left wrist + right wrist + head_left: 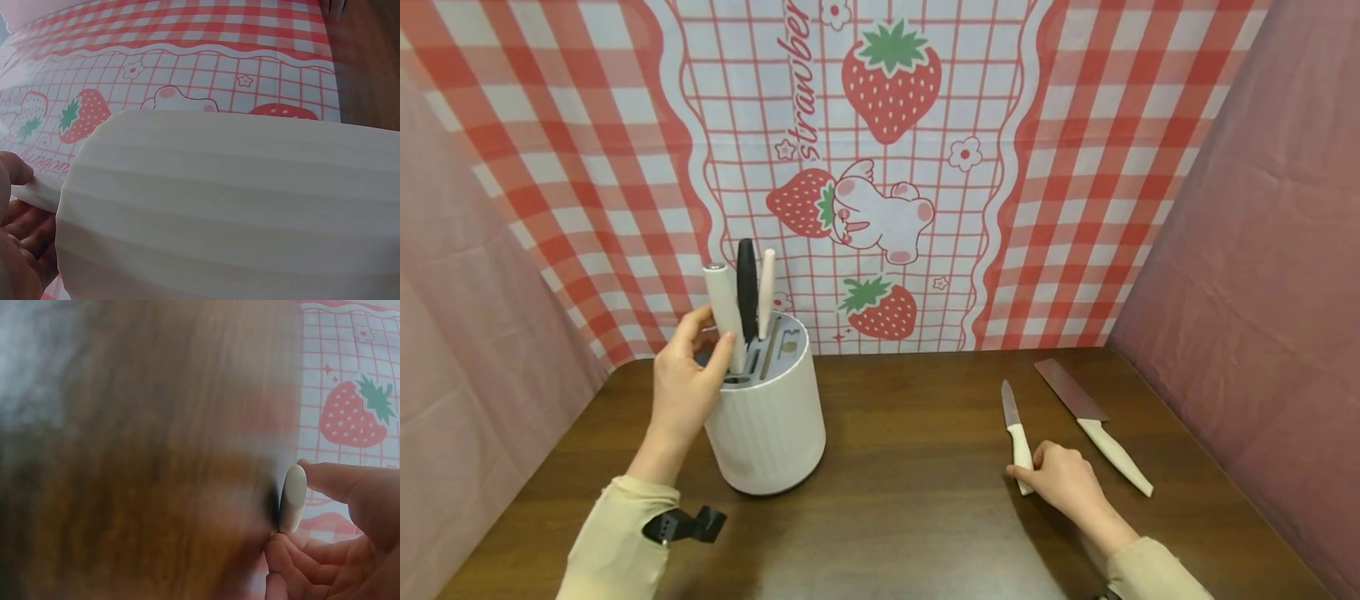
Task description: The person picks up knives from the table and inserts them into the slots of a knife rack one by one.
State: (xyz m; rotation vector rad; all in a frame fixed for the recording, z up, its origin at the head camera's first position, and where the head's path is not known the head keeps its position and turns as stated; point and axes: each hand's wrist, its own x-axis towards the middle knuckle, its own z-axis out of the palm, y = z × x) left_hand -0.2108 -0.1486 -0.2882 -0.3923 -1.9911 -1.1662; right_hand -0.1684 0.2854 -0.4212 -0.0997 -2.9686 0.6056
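On the left of the table stands a round white ribbed knife block [775, 442], which fills most of the left wrist view. My left hand [683, 379] holds, between thumb and fingers, a white-handled knife [722, 300] with a silver end cap; its blade is hidden in the block's slots. Beside it rise a black handle [747, 287] and a slim pale pink handle [767, 287]. At the right, a small paring knife [1021, 446] lies with its blade pointing away from me. My right hand [1067, 483] pinches its white handle [294, 499] near the butt end.
Right of the paring knife lies a cleaver [1112, 457] with a white handle, its broad blade toward the back. A strawberry-print cloth [887, 208] hangs behind the brown wooden table [910, 467]. Pink curtains [1217, 292] close off both sides.
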